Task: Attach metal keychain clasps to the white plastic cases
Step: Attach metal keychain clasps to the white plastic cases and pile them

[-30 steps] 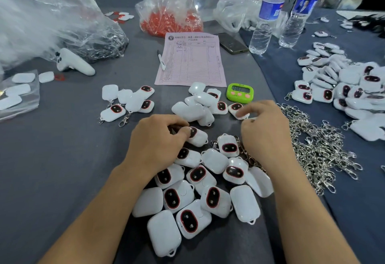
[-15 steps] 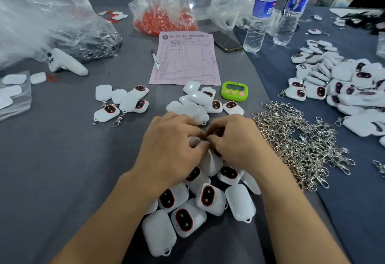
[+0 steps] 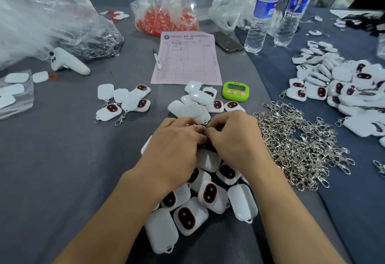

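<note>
Head view: left hand (image 3: 177, 145) and right hand (image 3: 235, 138) curl fingertip to fingertip over the white cases (image 3: 210, 196) piled on the desk (image 3: 62, 170), what they pinch hidden; cases look light, rigid and slick, probably best gripped by the edges near the loop.

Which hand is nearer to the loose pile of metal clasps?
Right. The right hand lies just beside the pile of metal clasps, at its left edge. The left hand is farther away, on the far side of the right hand.
</note>
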The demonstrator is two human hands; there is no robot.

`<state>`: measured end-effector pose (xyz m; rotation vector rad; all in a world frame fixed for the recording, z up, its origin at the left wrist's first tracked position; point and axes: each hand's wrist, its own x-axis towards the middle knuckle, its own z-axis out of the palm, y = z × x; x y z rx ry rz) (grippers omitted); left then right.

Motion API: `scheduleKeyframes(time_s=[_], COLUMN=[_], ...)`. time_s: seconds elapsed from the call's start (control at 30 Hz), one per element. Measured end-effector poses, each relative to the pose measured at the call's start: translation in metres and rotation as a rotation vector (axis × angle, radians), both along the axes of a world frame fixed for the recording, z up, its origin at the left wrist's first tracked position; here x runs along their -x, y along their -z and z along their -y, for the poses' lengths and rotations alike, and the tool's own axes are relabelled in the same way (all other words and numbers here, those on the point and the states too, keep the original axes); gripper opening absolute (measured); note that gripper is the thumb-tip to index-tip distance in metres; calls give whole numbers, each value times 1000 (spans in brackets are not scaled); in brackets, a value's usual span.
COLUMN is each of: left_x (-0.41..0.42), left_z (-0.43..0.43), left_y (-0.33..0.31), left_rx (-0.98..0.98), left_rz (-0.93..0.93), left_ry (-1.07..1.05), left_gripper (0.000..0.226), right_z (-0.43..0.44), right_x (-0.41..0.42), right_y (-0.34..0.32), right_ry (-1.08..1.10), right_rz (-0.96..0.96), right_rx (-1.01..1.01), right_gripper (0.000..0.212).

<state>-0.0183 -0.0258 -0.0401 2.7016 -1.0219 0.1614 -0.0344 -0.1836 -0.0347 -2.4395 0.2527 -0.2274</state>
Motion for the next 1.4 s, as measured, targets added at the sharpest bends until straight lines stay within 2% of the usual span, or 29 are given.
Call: scheduleKeyframes(time_s=[0.1,0.23,0.3,0.37,0.47,0.53,0.57,0.67,0.8,1.0,1.13,1.27,1.4], left_x=[-1,-3,-1,3,2,0,0,1,-6,-9,-13,-13,-10], left_z=[5,7,7,8,5,2,2,2,2,0,-3,-4,-4], left_y=[5,11,12,9,2,3,2,0,2,4,4,2,3], left_rx=[2,89,193,341,513,622,685,815,938,960,1093,1169,1123], left_rz=[75,107,123,127,6,-90,-140,-235,-394,-417,-459,-436,-408], left_ry=[-24,-82,-109,-239,-470,-451,-412,-353,-352,-382,-379,-394,-354], left_gripper=[22,18,13,12,15,8,2,20,21,20,33,32,26], right_z=[1,2,1,2,1,-1,-2,-1,1,-3,-5,-4,-6], right_x=[-1,-3,-5,-6,-5,-4,-5,-6,-8,-7,-6,-3,-4], right_y=[2,3,4,3,-1,-3,-3,0,2,2,2,2,1], right_ry=[-15,-15,-6,-2,-65,-99,-99,-86,-43,-40,-35,-66,-77], right_rz=[1,3,31,59,59,40,38,34,81,107,97,71,115], right_rx=[-8,-22,-61,-150,-411,-518,-518,-454,-522,-533,-502,-434,-454], right_gripper=[10,18,18,19,21,21,19,19,25,24,23,19,11])
